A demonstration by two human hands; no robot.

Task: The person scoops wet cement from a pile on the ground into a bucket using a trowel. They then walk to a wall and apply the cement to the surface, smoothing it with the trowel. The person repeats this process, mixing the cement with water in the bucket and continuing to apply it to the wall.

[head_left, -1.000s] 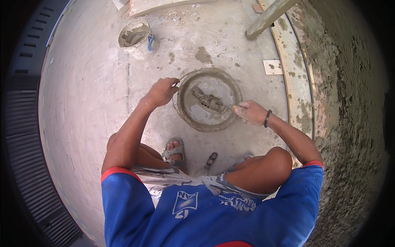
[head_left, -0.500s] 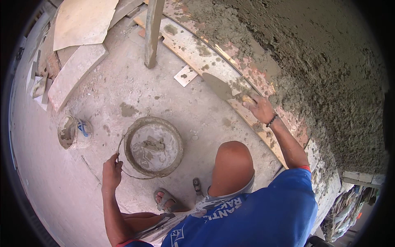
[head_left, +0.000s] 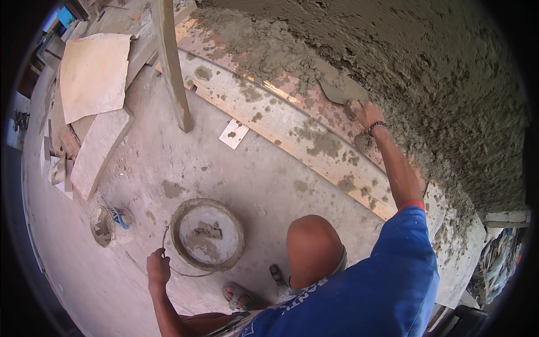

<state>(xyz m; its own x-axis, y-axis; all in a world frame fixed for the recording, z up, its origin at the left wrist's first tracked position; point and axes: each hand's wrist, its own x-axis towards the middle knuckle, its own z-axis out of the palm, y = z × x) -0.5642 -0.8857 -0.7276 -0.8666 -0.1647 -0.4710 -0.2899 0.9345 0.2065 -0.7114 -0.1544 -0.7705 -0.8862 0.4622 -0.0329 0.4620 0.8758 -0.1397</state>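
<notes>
My right hand (head_left: 369,115) grips the handle of a pointed trowel (head_left: 339,92). The trowel's blade lies against wet grey mortar (head_left: 275,50) heaped along the foot of the wall (head_left: 426,62). On the near left, my left hand (head_left: 158,265) is closed on the thin wire handle (head_left: 167,236) of a round, mortar-caked bucket (head_left: 178,254). Inside that bucket a small lump of mortar (head_left: 209,230) sits on a pale, smeared bottom. A long board (head_left: 269,126) spattered with mortar runs along the wall base, below the trowel.
A small white bucket (head_left: 120,227) with residue inside stands left of the round one. A post (head_left: 171,73) rises from the floor at the upper left. Behind it lie broken slabs (head_left: 104,149) and a pale sheet (head_left: 94,76). A small tile piece (head_left: 233,133) touches the board's edge.
My right hand has carried the trowel from over the board up to the mortar at the wall. The left hand keeps hold of the handle. The whole view has shifted.
</notes>
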